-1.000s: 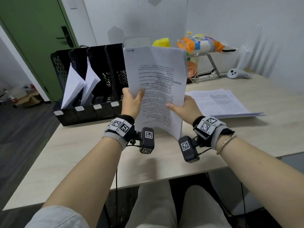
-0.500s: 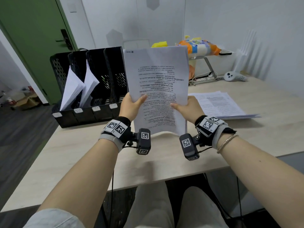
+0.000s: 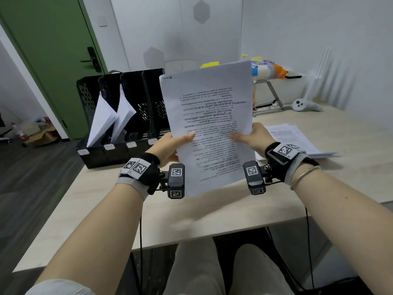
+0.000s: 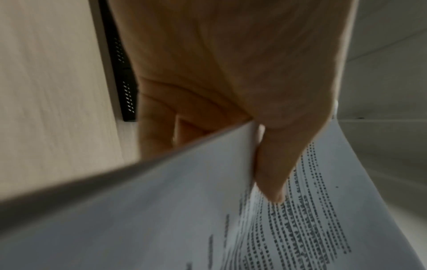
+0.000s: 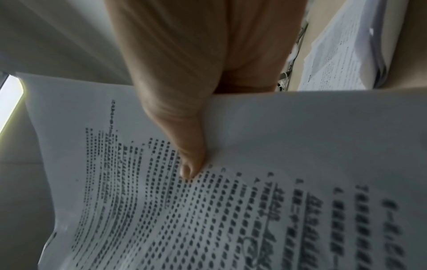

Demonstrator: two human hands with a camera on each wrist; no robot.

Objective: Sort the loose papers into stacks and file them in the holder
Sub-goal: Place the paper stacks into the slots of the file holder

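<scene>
- Two hands hold one sheaf of white printed paper upright above the pale wooden desk, its bottom edge clear of the surface and its top tipped slightly left.
- Left hand pinches the sheaf's left edge, thumb lying flat across the printed face; right hand pinches the right edge the same way.
- Only the head view takes in the black mesh file holder at the desk's far left: white paper stacks lean in its two left compartments, the two right compartments dark behind the held sheaf.
- The same view alone shows the loose printed pages lying flat on the desk behind the right wrist, and a white handheld controller near the wall.
- The left wrist view shows what the head view hides: fingers curled behind the sheaf, thumb in front, clamping several layered pages; a strip of the holder shows beyond.
- The right wrist view shows the thumb of the right hand pressed on the text of the sheaf; the fingers behind are hidden, so how they lie cannot be told. The loose pages appear at upper right.
- Both forearms reach forward, wrists raised, palms turned inward toward each other.
</scene>
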